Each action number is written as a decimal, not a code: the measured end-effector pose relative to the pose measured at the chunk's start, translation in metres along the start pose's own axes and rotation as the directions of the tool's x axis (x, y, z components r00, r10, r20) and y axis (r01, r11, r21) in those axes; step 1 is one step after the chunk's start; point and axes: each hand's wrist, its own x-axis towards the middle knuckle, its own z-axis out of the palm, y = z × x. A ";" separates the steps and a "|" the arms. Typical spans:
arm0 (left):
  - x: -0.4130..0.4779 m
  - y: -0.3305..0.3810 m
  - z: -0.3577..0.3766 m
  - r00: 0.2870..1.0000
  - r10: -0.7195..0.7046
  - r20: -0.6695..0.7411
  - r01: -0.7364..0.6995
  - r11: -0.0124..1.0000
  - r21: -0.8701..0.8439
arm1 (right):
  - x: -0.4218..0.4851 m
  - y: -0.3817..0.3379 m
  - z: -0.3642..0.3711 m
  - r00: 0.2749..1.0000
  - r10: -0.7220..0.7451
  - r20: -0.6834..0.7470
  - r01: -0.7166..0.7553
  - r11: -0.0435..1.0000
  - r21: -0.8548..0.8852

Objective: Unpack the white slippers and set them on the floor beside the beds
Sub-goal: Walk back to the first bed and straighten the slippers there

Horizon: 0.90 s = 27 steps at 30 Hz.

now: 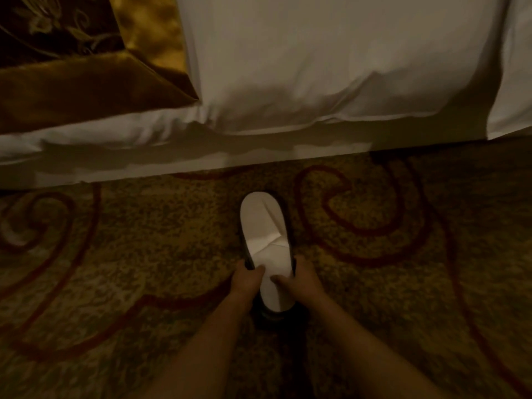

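A white slipper (pixel 264 226) with a dark sole edge points toward the bed, its toe near the bed's side. Both my hands grip its heel end just above the patterned carpet (pixel 115 269). My left hand (pixel 248 279) pinches the left edge with the thumb on top. My right hand (pixel 302 279) holds the right edge, thumb pressed on the white insole. A second layer of white shows under the heel, so it may be a stacked pair; I cannot tell. The white bed (pixel 316 67) lies straight ahead.
A white duvet hangs over the bed's side down to the carpet. A gold-brown bed runner (pixel 72 82) with a floral pattern covers the bed at the upper left. The carpet with red swirls spreads left and right of the slipper.
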 end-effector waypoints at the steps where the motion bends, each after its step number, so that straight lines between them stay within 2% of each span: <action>1: 0.001 0.001 -0.001 0.999 -0.029 0.017 0.030 0.998 -0.060 | 0.001 0.000 -0.004 1.000 0.000 -0.019 0.001 0.999 0.034; 4: 0.005 0.002 -0.001 0.994 -0.071 0.083 0.080 0.991 -0.110 | 0.003 0.005 -0.018 0.992 0.031 -0.120 -0.023 0.998 0.063; 7: 0.006 0.003 0.000 0.988 -0.047 0.145 0.064 0.991 -0.114 | 0.005 0.014 -0.034 0.967 0.073 -0.246 -0.042 0.991 0.129; 11: 0.008 0.002 -0.009 0.993 -0.018 0.118 0.027 0.996 -0.082 | 0.010 0.024 -0.054 0.899 0.238 -0.368 -0.128 0.946 0.299; 13: 0.011 0.000 -0.016 0.994 -0.023 0.110 0.032 0.997 -0.072 | 0.011 0.029 -0.063 0.876 0.302 -0.375 -0.188 0.931 0.311; 14: 0.012 -0.001 -0.018 0.994 -0.030 0.104 0.038 0.997 -0.075 | 0.009 0.032 -0.065 0.873 0.317 -0.370 -0.224 0.936 0.272; 15: 0.012 -0.001 -0.019 0.994 -0.036 0.102 0.044 0.995 -0.085 | 0.006 0.035 -0.066 0.870 0.314 -0.380 -0.272 0.949 0.161; 16: 0.012 -0.001 -0.020 0.993 -0.043 0.107 0.054 0.993 -0.103 | 0.002 0.036 -0.066 0.864 0.273 -0.423 -0.309 0.951 -0.019; 17: 0.012 -0.001 -0.021 0.992 -0.051 0.112 0.065 0.989 -0.129 | -0.001 0.036 -0.065 0.861 0.179 -0.475 -0.306 0.930 -0.204; 18: 0.011 -0.001 -0.021 0.991 -0.058 0.122 0.077 0.984 -0.161 | -0.004 0.034 -0.064 0.859 0.039 -0.510 -0.238 0.913 -0.332; 19: 0.010 0.000 -0.022 0.989 -0.061 0.134 0.087 0.977 -0.196 | -0.005 0.027 -0.062 0.867 -0.092 -0.490 -0.117 0.918 -0.379; 21: 0.008 0.003 -0.021 0.985 -0.065 0.159 0.104 0.963 -0.250 | -0.008 0.008 -0.055 0.922 -0.215 -0.322 0.143 0.962 -0.232; 22: 0.006 0.005 -0.020 0.984 -0.065 0.165 0.108 0.956 -0.272 | -0.008 -0.001 -0.048 0.961 -0.204 -0.189 0.186 0.977 -0.108; 24: 0.001 0.008 -0.020 0.982 -0.065 0.176 0.120 0.938 -0.324 | -0.009 -0.016 -0.035 0.988 -0.151 0.028 0.151 0.988 0.029; 27: -0.001 0.012 -0.028 0.975 -0.017 0.224 0.102 0.922 -0.375 | -0.006 -0.023 -0.032 0.983 -0.182 0.014 0.177 0.969 0.173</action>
